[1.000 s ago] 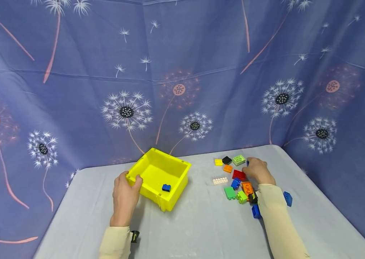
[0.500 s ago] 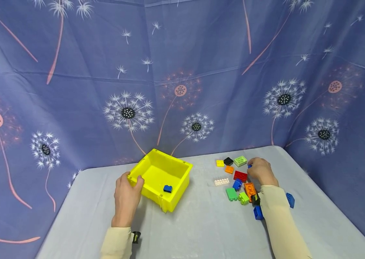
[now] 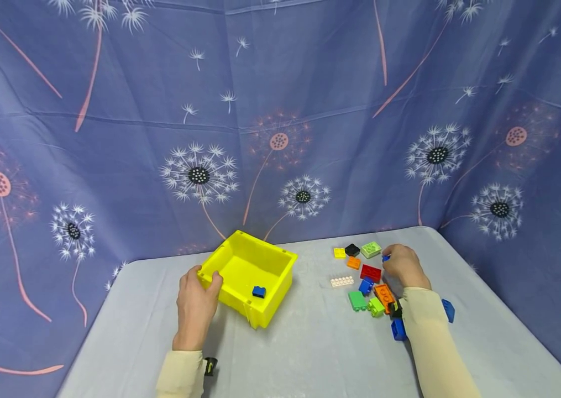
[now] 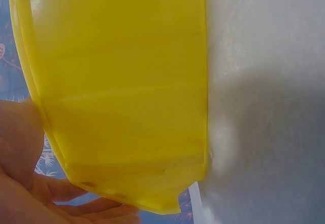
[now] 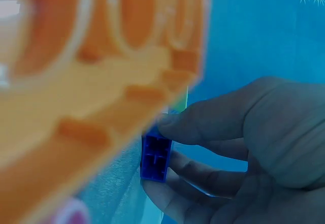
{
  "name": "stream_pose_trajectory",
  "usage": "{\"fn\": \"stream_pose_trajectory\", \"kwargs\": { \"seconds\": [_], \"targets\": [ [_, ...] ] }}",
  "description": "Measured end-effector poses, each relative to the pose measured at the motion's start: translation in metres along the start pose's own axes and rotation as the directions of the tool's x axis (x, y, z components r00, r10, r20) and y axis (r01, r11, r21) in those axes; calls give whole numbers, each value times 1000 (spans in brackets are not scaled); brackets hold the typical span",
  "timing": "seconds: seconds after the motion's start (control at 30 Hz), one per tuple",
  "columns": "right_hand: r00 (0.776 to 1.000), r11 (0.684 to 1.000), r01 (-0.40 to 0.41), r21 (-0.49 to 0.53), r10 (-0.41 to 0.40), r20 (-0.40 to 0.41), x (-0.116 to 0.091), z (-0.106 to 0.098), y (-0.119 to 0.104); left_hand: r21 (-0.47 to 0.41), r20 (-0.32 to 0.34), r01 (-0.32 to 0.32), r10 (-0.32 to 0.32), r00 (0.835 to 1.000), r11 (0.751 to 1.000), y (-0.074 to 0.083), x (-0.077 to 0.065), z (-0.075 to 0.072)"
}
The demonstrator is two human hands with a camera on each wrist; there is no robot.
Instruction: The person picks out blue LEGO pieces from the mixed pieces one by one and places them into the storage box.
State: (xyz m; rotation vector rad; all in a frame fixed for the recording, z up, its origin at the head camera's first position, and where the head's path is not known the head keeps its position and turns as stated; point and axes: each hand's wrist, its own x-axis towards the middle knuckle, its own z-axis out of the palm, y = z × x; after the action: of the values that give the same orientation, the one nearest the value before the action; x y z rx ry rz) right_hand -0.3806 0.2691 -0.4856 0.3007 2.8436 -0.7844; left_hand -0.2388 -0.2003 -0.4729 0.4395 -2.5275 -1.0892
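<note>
My left hand (image 3: 197, 305) grips the near-left corner of a yellow box (image 3: 278, 298), thumb over the rim and fingers around the outside. Inside the box lies one small blue brick (image 3: 258, 292). The left wrist view shows the box's yellow side wall (image 4: 127, 82) close up, with the fingers at its corner. At the right of the table, my right hand (image 3: 405, 267) pinches another blue brick (image 5: 156, 155) between thumb and fingers; its hollow underside faces the right wrist camera. An orange brick (image 3: 384, 297) lies close to the right wrist and fills much of that wrist view.
Around the right hand lie a red brick (image 3: 371, 273), a lime plate (image 3: 371, 250), a black piece (image 3: 352, 250), a yellow brick (image 3: 339, 252), a small orange brick (image 3: 353, 262), a white studded strip (image 3: 342, 281), a green brick (image 3: 357, 300) and several others. A patterned curtain (image 3: 280, 72) hangs behind.
The blue brick at my right fingertips shows more now as the hand has shifted slightly. The orange brick near the right wrist has turned a little. The left hand keeps its grip on the box.
</note>
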Motion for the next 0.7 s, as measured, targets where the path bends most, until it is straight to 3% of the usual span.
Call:
{"fn": "stream_pose_trajectory", "kwargs": {
  "seconds": [0.7],
  "targets": [
    [995,996,78,32,-76,-58,-20,-27,-13,-4,-9,-5,5,1000,1000,-2,-1,1]
  ]
}}
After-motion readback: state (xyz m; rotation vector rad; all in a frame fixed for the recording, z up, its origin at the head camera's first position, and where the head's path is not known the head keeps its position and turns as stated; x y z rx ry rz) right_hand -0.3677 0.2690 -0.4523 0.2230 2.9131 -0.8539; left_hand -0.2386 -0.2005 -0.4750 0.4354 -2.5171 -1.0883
